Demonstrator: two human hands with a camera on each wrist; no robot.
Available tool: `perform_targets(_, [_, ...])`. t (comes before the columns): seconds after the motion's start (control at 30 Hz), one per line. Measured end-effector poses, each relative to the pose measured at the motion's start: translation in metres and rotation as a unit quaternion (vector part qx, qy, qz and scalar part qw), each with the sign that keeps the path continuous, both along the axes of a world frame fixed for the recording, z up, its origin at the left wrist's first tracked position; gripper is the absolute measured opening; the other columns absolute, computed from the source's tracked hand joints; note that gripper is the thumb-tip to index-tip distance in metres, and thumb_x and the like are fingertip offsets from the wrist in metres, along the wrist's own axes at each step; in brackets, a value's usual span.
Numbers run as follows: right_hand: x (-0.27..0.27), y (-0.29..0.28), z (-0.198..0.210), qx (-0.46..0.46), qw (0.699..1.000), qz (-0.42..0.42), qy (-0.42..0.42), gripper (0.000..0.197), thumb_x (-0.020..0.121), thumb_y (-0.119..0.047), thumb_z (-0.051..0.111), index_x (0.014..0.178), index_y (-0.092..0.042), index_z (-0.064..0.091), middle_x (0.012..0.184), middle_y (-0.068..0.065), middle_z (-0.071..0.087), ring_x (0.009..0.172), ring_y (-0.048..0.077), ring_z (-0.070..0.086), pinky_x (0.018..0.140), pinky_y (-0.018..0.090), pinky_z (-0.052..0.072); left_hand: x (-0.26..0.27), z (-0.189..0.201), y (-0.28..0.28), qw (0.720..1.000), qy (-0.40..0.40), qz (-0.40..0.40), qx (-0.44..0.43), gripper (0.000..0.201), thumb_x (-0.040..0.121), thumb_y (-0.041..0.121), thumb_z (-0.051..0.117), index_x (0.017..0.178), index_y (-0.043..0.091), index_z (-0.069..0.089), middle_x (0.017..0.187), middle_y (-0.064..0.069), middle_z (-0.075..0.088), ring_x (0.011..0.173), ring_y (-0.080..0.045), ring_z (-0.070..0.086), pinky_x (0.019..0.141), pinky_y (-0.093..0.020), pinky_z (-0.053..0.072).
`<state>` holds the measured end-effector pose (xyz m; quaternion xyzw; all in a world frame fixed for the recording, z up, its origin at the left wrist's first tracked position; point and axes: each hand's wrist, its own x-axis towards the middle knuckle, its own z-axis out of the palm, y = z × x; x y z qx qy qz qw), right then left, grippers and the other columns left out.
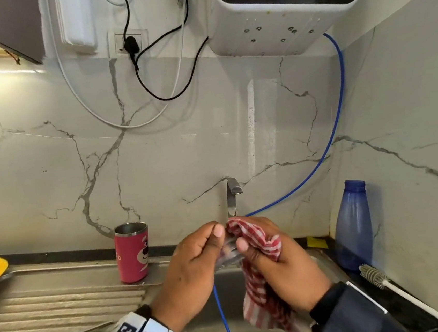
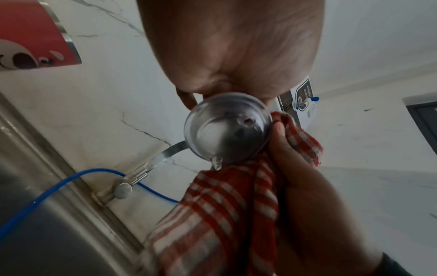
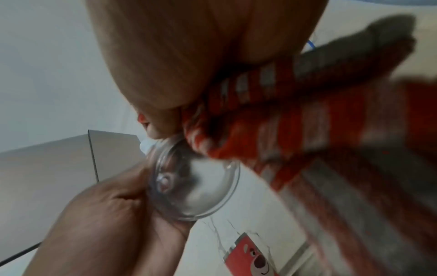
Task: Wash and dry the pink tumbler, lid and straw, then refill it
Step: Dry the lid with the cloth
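Two hands work over the steel sink: left hand pinches the clear round plastic lid by its rim, exposing both faces; right hand clasps the red-checked cloth against it, drying. Pink steel tumbler stands upright on the counter's draining board, presumably airing.

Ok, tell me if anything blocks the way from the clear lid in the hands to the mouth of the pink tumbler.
Nothing visible does. The left hand holds the clear lid over the sink, with the right hand pressing the checked cloth to it. The pink tumbler stands upright to their left on the drainboard, its mouth open.
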<state>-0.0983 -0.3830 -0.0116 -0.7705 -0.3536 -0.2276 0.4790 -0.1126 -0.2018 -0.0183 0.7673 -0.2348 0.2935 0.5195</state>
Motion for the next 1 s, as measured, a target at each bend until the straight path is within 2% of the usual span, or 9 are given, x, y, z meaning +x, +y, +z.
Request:
perform_targets(0.13, [0.002, 0.000, -0.007, -0.025, 0.996, 0.050, 0.071, 0.035, 0.089, -0.045, 0.069, 0.121, -0.030, 0.065, 0.114, -0.010, 0.070, 0.109, 0.004, 0.064, 0.095, 0.022, 0.050, 0.000, 0.003, 0.005, 0.999, -0.033, 0.041, 0.012, 0.046, 0.105, 0.052, 0.034, 0.082, 0.021, 0.059, 0.075, -0.003, 0.063, 0.069, -0.014, 0.062, 0.063, -0.026, 0.050])
perform_targets(0.23, [0.000, 0.009, -0.010, 0.034, 0.997, 0.020, 0.059, 0.032, 0.087, -0.043, 0.074, 0.113, -0.027, 0.067, 0.107, -0.007, 0.071, 0.102, 0.004, 0.066, 0.091, 0.025, 0.052, 0.005, 0.001, 0.006, 0.995, -0.022, 0.077, -0.055, 0.045, 0.100, 0.064, 0.032, 0.101, 0.025, 0.055, 0.090, 0.004, 0.065, 0.085, -0.009, 0.065, 0.078, -0.027, 0.052])
perform_targets(0.3, [0.001, 0.015, -0.012, 0.092, 0.995, -0.014, 0.026, 0.025, 0.085, -0.039, 0.076, 0.106, -0.028, 0.068, 0.103, -0.008, 0.072, 0.098, 0.004, 0.067, 0.087, 0.024, 0.052, 0.005, 0.003, 0.002, 0.983, 0.098, -0.025, -0.156, 0.055, 0.092, 0.073, 0.043, 0.117, 0.024, 0.051, 0.106, 0.000, 0.071, 0.102, -0.014, 0.068, 0.090, -0.042, 0.057])
perform_targets(0.37, [0.002, 0.017, -0.013, 0.107, 0.993, -0.043, -0.004, 0.024, 0.084, -0.043, 0.076, 0.102, -0.031, 0.067, 0.099, -0.007, 0.070, 0.095, 0.007, 0.066, 0.082, 0.023, 0.052, 0.001, 0.002, -0.008, 0.936, 0.211, -0.155, -0.236, 0.058, 0.090, 0.069, 0.055, 0.123, 0.022, 0.052, 0.114, -0.005, 0.073, 0.108, -0.021, 0.070, 0.090, -0.052, 0.058])
perform_targets(0.47, [-0.001, 0.014, -0.013, 0.072, 0.997, -0.019, 0.009, 0.042, 0.081, -0.068, 0.065, 0.108, -0.036, 0.067, 0.105, -0.009, 0.068, 0.102, 0.005, 0.065, 0.087, 0.023, 0.052, 0.001, 0.001, -0.016, 0.926, 0.207, -0.174, -0.263, 0.048, 0.092, 0.052, 0.054, 0.127, 0.019, 0.050, 0.116, -0.009, 0.074, 0.108, -0.025, 0.071, 0.091, -0.047, 0.058])
perform_targets(0.53, [-0.003, 0.012, -0.012, 0.072, 0.993, 0.043, 0.080, 0.054, 0.083, -0.079, 0.045, 0.112, -0.039, 0.065, 0.107, -0.019, 0.071, 0.105, -0.004, 0.065, 0.089, 0.017, 0.051, 0.005, 0.002, -0.013, 0.926, 0.188, -0.162, -0.284, 0.044, 0.095, 0.049, 0.052, 0.128, 0.019, 0.050, 0.118, -0.011, 0.073, 0.109, -0.026, 0.071, 0.092, -0.044, 0.057])
perform_targets(0.63, [-0.008, 0.013, -0.006, 0.127, 0.960, 0.117, 0.219, 0.047, 0.086, -0.067, 0.040, 0.111, -0.038, 0.066, 0.106, -0.022, 0.074, 0.103, -0.004, 0.067, 0.091, 0.018, 0.050, 0.009, 0.001, -0.006, 0.923, 0.184, -0.166, -0.295, 0.044, 0.097, 0.048, 0.051, 0.129, 0.018, 0.051, 0.117, -0.011, 0.073, 0.110, -0.028, 0.070, 0.096, -0.047, 0.056])
perform_targets(0.83, [-0.006, 0.012, 0.000, 0.132, 0.982, 0.046, 0.126, 0.033, 0.090, -0.044, 0.057, 0.111, -0.022, 0.068, 0.101, -0.006, 0.076, 0.094, 0.009, 0.072, 0.082, 0.024, 0.056, 0.014, -0.005, -0.002, 0.956, 0.146, -0.165, -0.194, 0.046, 0.091, 0.061, 0.060, 0.128, 0.038, 0.049, 0.120, -0.006, 0.069, 0.113, -0.024, 0.068, 0.101, -0.050, 0.052])
perform_targets(1.0, [-0.011, 0.007, 0.007, 0.064, 0.994, 0.032, 0.079, 0.026, 0.094, -0.043, 0.057, 0.111, -0.027, 0.071, 0.100, -0.011, 0.075, 0.094, 0.004, 0.071, 0.081, 0.019, 0.055, 0.014, -0.007, -0.004, 0.964, 0.109, -0.175, -0.167, 0.057, 0.084, 0.064, 0.063, 0.133, 0.041, 0.045, 0.116, -0.003, 0.068, 0.113, -0.023, 0.066, 0.103, -0.053, 0.049])
